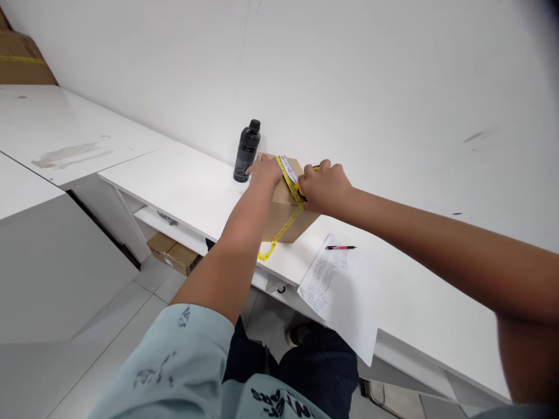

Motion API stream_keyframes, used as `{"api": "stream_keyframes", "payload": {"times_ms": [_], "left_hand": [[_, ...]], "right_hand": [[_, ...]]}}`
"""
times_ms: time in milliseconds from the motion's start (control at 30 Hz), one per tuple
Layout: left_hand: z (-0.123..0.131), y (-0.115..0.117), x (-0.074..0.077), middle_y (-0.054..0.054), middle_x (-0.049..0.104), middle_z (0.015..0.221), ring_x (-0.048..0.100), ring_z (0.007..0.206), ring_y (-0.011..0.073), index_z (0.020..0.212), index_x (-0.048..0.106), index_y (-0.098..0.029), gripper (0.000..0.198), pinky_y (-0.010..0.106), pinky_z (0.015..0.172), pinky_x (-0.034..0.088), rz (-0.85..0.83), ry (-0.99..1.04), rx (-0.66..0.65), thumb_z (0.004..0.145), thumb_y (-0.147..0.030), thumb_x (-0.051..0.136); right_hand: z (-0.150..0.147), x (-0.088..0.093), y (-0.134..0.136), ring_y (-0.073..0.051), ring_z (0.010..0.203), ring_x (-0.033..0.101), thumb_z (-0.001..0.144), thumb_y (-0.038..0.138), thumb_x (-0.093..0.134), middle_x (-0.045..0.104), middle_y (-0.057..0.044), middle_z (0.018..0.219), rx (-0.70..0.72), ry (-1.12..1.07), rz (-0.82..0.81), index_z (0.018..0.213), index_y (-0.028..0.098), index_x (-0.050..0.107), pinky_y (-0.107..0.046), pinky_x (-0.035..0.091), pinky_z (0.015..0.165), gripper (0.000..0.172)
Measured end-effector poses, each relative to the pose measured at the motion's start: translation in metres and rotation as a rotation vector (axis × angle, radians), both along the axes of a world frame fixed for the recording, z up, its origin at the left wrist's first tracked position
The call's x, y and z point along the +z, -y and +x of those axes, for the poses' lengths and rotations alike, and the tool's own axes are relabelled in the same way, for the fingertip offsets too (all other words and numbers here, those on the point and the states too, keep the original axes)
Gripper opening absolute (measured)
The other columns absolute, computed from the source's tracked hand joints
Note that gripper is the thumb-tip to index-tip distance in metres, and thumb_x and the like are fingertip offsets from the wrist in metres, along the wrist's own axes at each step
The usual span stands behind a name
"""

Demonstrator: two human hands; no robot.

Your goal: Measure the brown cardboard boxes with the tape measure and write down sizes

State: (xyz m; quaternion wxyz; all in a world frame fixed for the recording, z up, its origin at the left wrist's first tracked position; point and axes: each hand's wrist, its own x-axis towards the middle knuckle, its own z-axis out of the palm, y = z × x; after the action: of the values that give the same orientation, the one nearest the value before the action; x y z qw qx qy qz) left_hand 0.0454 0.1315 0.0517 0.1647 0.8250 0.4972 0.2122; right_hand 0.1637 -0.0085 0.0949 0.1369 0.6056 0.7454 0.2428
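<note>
A brown cardboard box [283, 224] stands on the white table, partly hidden behind my hands. My left hand [265, 170] grips the box's top at its left side, with bent fingers. My right hand [325, 187] is closed around a yellow and black part of a measuring tape [289, 174] at the box's right edge. The tape crosses the box top between my hands, showing yellow and a white face with printed marks. A yellow length of it hangs down the front side and curls near the table edge. The fingertips of both hands are partly hidden.
A dark bottle [247, 151] stands upright just left of the box. Handwritten paper [345, 297] overhangs the table [419, 291] edge, with a red and black pen [340, 247] on top. Cardboard packages [174, 252] sit on the lower shelf. Another box [24, 67] is far left.
</note>
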Motion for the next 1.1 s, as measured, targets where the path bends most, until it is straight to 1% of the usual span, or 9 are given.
{"api": "stream_keyframes", "payload": {"times_ms": [67, 133, 233, 367, 467, 733, 900, 1033, 1100], "left_hand": [[0.003, 0.002, -0.001, 0.02, 0.06, 0.148, 0.043, 0.147, 0.0529, 0.137, 0.07, -0.022, 0.074, 0.077, 0.116, 0.032, -0.036, -0.087, 0.124, 0.073, -0.051, 0.091], [0.006, 0.005, -0.002, 0.021, 0.058, 0.15, 0.038, 0.15, 0.0543, 0.143, 0.067, -0.02, 0.081, 0.08, 0.121, 0.016, 0.036, -0.159, 0.195, 0.074, -0.055, 0.091], [0.012, 0.006, -0.003, 0.02, 0.054, 0.157, 0.028, 0.158, 0.0517, 0.149, 0.064, -0.022, 0.081, 0.074, 0.126, -0.001, 0.222, -0.202, 0.107, 0.079, -0.057, 0.087], [0.016, 0.0, -0.003, 0.015, 0.055, 0.16, 0.036, 0.156, 0.0436, 0.147, 0.066, -0.03, 0.065, 0.064, 0.126, 0.021, 0.229, -0.327, -0.166, 0.085, -0.039, 0.083], [0.016, -0.005, -0.003, 0.016, 0.06, 0.156, 0.046, 0.148, 0.042, 0.149, 0.066, -0.03, 0.061, 0.059, 0.12, 0.031, 0.206, -0.379, -0.174, 0.09, -0.034, 0.077], [0.016, -0.01, -0.009, 0.013, 0.065, 0.151, 0.051, 0.143, 0.0415, 0.147, 0.068, -0.033, 0.054, 0.056, 0.119, 0.03, 0.174, -0.284, -0.167, 0.093, -0.035, 0.071], [0.014, -0.006, -0.007, 0.016, 0.062, 0.153, 0.049, 0.144, 0.0405, 0.155, 0.06, -0.026, 0.054, 0.057, 0.122, 0.028, 0.196, -0.203, -0.115, 0.101, -0.029, 0.054], [-0.005, -0.004, 0.004, 0.014, 0.052, 0.162, 0.039, 0.154, 0.0377, 0.164, 0.043, -0.027, 0.063, 0.058, 0.125, 0.026, 0.102, 0.185, 0.11, 0.101, -0.022, 0.048], [-0.02, 0.005, 0.007, 0.02, 0.051, 0.16, 0.042, 0.152, 0.0414, 0.163, 0.042, -0.02, 0.066, 0.057, 0.12, 0.037, -0.054, 0.366, 0.169, 0.098, -0.027, 0.056]], "right_hand": [[0.005, -0.002, 0.017, -0.046, 0.118, 0.049, 0.095, 0.059, 0.052, 0.061, -0.024, 0.124, 0.034, 0.003, 0.014, 0.138, 0.021, 0.067, -0.058, 0.041, 0.088, 0.059], [0.007, -0.004, 0.036, -0.044, 0.116, 0.049, 0.097, 0.052, 0.049, 0.061, -0.024, 0.123, 0.057, 0.013, 0.033, 0.141, 0.02, 0.065, -0.056, 0.041, 0.085, 0.057], [0.006, -0.004, 0.059, -0.043, 0.113, 0.048, 0.098, 0.042, 0.045, 0.061, -0.025, 0.122, 0.075, 0.021, 0.051, 0.143, 0.018, 0.063, -0.053, 0.041, 0.082, 0.054], [0.0, -0.003, 0.072, -0.042, 0.113, 0.048, 0.097, 0.037, 0.045, 0.061, -0.024, 0.122, 0.084, 0.047, 0.056, 0.144, 0.018, 0.062, -0.051, 0.041, 0.082, 0.054], [-0.005, -0.005, 0.076, -0.045, 0.12, 0.048, 0.097, 0.029, 0.045, 0.058, -0.025, 0.138, 0.087, 0.117, 0.075, 0.147, 0.016, 0.062, -0.055, 0.042, 0.086, 0.055], [-0.008, -0.014, 0.094, -0.05, 0.13, 0.045, 0.093, 0.026, 0.048, 0.056, -0.025, 0.146, 0.128, 0.104, 0.07, 0.151, 0.017, 0.059, -0.061, 0.043, 0.093, 0.06], [0.0, -0.005, 0.093, -0.049, 0.131, 0.043, 0.095, 0.029, 0.047, 0.055, -0.024, 0.148, 0.121, 0.032, 0.05, 0.154, 0.018, 0.055, -0.061, 0.041, 0.093, 0.06], [0.019, 0.011, 0.095, -0.052, 0.135, 0.04, 0.097, 0.034, 0.048, 0.052, -0.023, 0.154, 0.092, -0.062, 0.099, 0.154, 0.019, 0.054, -0.061, 0.04, 0.092, 0.059], [0.031, 0.018, 0.099, -0.054, 0.138, 0.039, 0.097, 0.036, 0.049, 0.048, -0.023, 0.159, 0.072, -0.127, 0.146, 0.155, 0.018, 0.053, -0.062, 0.04, 0.091, 0.06]]}}
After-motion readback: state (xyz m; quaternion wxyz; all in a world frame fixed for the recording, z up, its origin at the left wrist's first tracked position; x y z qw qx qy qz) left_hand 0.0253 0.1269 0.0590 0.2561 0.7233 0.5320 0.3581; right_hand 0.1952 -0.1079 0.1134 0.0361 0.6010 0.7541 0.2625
